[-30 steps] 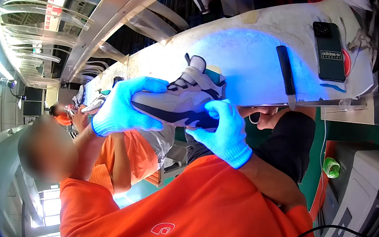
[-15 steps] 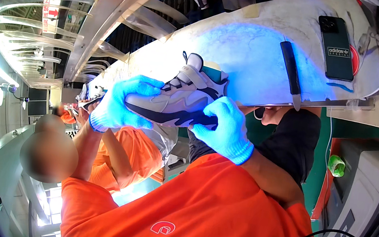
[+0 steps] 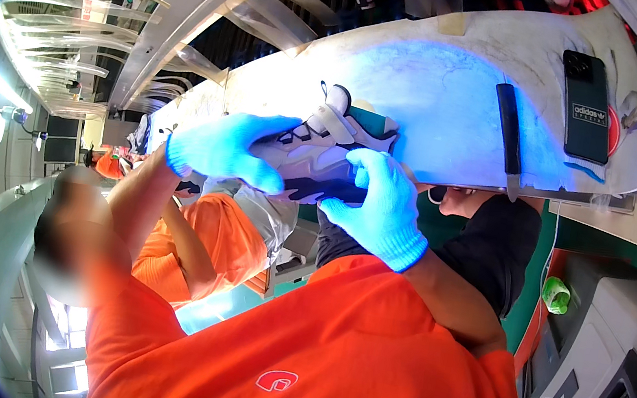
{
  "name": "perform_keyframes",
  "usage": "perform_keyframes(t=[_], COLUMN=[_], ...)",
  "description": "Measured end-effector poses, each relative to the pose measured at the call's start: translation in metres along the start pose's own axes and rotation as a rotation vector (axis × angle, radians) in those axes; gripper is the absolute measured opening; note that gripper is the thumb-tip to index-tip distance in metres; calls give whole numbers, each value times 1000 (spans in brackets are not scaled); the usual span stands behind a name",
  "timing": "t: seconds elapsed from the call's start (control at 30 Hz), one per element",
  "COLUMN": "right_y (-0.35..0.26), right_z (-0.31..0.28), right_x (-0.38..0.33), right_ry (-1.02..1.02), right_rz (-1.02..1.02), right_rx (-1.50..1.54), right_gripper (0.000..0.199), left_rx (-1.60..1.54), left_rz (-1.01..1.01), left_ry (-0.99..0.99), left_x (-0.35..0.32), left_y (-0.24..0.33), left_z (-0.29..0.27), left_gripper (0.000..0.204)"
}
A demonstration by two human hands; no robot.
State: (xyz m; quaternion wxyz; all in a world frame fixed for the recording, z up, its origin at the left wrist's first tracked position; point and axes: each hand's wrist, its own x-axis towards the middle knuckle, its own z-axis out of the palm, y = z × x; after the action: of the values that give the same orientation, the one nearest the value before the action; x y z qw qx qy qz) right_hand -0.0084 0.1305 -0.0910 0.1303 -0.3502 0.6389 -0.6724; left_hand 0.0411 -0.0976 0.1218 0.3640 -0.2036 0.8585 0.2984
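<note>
Nearest us, our right hand (image 3: pixel 379 208) in its blue glove grips the shoe (image 3: pixel 317 153) from the heel side, thumb on the upper and fingers (image 3: pixel 371 178) curled under the dark sole. Our left hand (image 3: pixel 223 148), gloved the same, clasps the toe end, its fingers wrapped over the top. The shoe lies between the two sets of fingers, raised just above the white table (image 3: pixel 449 95). Beyond our right fingers a black-handled knife (image 3: pixel 508 133) lies on the table, and past it a dark phone (image 3: pixel 587 107). Beyond our left fingers a co-worker's orange sleeve (image 3: pixel 222 238) shows.
</note>
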Motion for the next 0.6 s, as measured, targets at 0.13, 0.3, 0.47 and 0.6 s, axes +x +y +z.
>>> perform_keyframes(t=[0.13, 0.3, 0.47, 0.6], right_y=[5, 8, 7, 3], right_z=[8, 14, 18, 23], right_x=[3, 5, 10, 8], right_ry=[17, 12, -27, -35], right_rz=[-32, -36, -9, 38], right_rx=[-50, -70, -67, 23], right_gripper=[74, 72, 71, 72], left_rx=[116, 388, 463, 454], left_rz=[-152, -314, -329, -271], left_ry=[-45, 21, 98, 181], left_x=[23, 40, 51, 46], left_y=[40, 50, 39, 40], left_z=[6, 25, 36, 37], left_gripper=[103, 115, 119, 102])
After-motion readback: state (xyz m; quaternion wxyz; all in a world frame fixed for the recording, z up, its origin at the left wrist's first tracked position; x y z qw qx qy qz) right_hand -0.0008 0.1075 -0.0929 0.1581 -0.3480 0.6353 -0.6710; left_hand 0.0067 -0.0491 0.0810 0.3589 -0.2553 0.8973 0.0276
